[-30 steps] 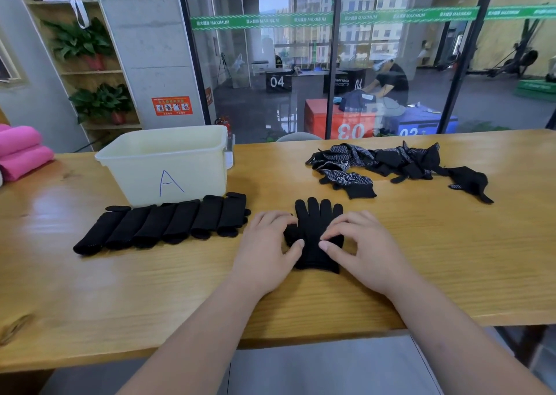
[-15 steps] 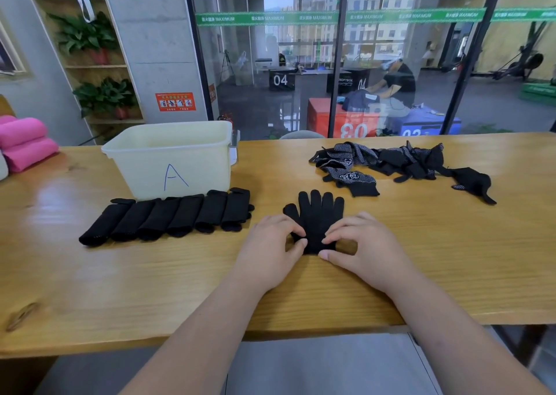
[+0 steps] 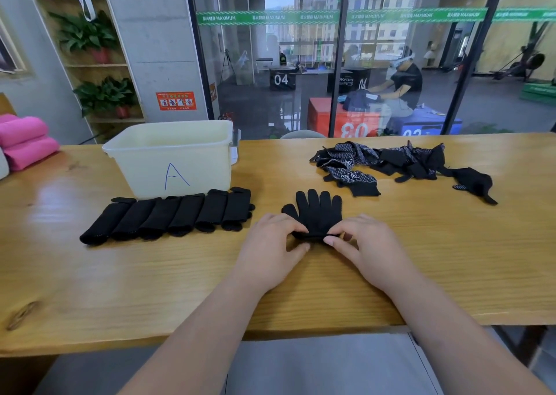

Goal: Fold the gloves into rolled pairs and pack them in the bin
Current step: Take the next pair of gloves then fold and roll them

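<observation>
**Glove pair mid-roll, both hands on the cuff**

The black glove pair lies flat on the tabletop, right of the bin and nearer the person, fingers pointing away. The left hand and right hand each have their grip pinched on the rolled cuff end. The knit is judged light, soft and prone to unrolling, so it is best held at the roll's two ends. Rolled pairs line the bin's front. Loose gloves lie well right of the bin.
</observation>
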`<state>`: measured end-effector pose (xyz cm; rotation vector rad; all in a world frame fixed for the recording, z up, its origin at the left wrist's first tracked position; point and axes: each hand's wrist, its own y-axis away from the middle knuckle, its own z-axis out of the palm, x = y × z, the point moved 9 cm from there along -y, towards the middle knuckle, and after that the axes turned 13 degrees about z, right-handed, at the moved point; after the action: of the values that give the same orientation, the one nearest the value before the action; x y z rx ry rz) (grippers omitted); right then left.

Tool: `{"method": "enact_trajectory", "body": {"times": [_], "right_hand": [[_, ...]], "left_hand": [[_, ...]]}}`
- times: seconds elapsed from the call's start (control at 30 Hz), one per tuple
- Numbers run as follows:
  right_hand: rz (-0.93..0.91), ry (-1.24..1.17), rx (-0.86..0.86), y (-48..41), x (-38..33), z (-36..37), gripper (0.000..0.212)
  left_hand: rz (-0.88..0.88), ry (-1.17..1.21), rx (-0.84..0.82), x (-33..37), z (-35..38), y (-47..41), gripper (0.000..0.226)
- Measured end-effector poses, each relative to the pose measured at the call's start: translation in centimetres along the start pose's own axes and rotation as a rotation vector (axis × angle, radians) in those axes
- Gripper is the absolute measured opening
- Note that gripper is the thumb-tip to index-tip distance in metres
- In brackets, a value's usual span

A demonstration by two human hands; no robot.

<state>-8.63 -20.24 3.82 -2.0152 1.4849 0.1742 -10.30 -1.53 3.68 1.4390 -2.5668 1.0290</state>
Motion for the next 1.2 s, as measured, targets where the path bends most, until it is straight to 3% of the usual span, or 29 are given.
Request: {"method": "enact_trajectory", "body": {"times": [0.2, 0.3, 0.53, 0.77, 0.93, 1.2], "right_hand": [[0.002, -0.001, -0.031, 0.3, -0.4, -0.2, 0.029], [0.046, -0.002, -0.037, 0.0, 0.2, -0.1, 0.018], [0.236, -0.324, -0.112, -0.3, 2.1, 0.2, 0.021], [0.183, -0.103, -0.041, -0.3, 1.2, 0.0, 0.033], [0.099, 0.070, 0.070, 0.3, 0.2, -0.6, 0.009], [0.007, 0.264, 0.147, 0.2, -0.7, -0.2, 0.026]], "left_hand": [[-0.044, 0.015, 0.018, -0.4, -0.2, 0.1, 0.012], [-0.085, 0.056, 0.037, -0.5, -0.4, 0.2, 0.015], [-0.180, 0.174, 0.068, -1.2, -0.4, 0.4, 0.024], [-0.149, 0.063, 0.058, -0.7, -0.3, 0.2, 0.025], [-0.026, -0.102, 0.032, 0.2, -0.1, -0.3, 0.008], [0.026, -0.225, 0.013, 0.7, 0.3, -0.3, 0.030]]}}
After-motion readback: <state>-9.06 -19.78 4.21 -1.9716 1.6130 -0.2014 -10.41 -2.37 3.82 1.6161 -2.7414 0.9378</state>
